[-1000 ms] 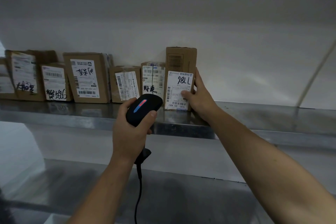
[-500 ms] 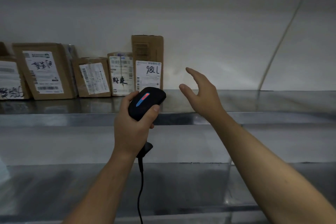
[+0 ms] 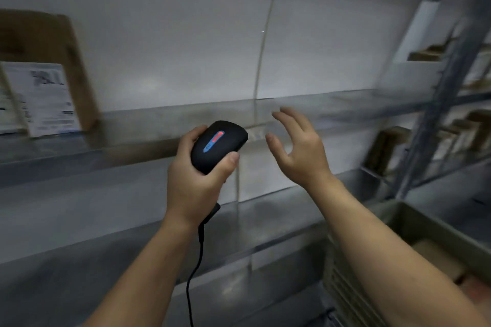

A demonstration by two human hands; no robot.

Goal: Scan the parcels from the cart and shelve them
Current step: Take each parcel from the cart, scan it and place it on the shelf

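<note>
Black and smooth, the barcode scanner sits in the person's left hand. The fingers and thumb are curled round it. A red and blue light strip shows on its top. A black cable hangs down from it, under the wrist.

Just to the right of the scanner, the right hand is up in the air. Its fingers are spread wide, and it holds nothing and touches nothing.

Behind both hands runs a shiny metal shelf. Well off to the left of the left hand, a brown cardboard parcel stands upright on that shelf. It has a white label on its front, but the writing is too blurry to read.

Low down, under the right arm, is the rim of a grey-brown cart. A second parcel, brown and blurry, lies inside it.

Past the right hand, further to the right, a grey metal post goes up. More brown boxes sit on the rack beside it, all blurred.
</note>
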